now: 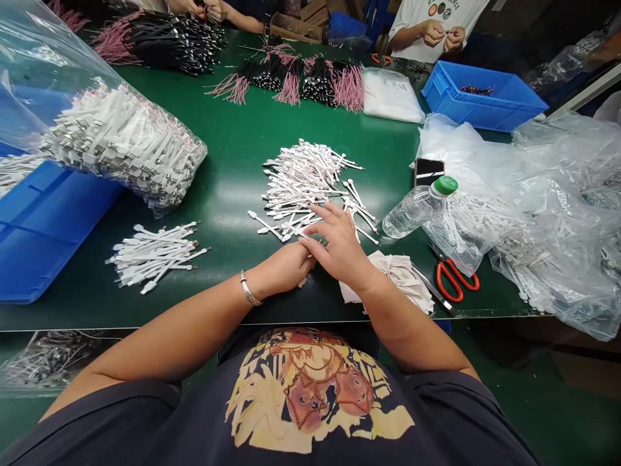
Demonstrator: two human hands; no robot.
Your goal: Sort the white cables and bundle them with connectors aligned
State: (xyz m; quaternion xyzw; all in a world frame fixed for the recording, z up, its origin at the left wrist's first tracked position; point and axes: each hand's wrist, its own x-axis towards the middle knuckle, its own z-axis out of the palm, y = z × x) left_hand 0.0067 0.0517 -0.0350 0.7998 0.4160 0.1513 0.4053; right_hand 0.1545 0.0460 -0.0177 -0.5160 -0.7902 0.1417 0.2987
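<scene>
The right hand [342,246] lies flat, grip open, on white cables [310,181] at twelve o'clock; the curled left hand's [284,268] grip cannot be told.

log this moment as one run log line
left hand: curled on green bench top | right hand: over it, fingertips on loose white cable pile | nearby: red-handled scissors

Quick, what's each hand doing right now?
Left hand: curled, partly under the right; cannot tell if it holds anything.
Right hand: open, fingers spread over the white cables, nothing visibly gripped.
</scene>
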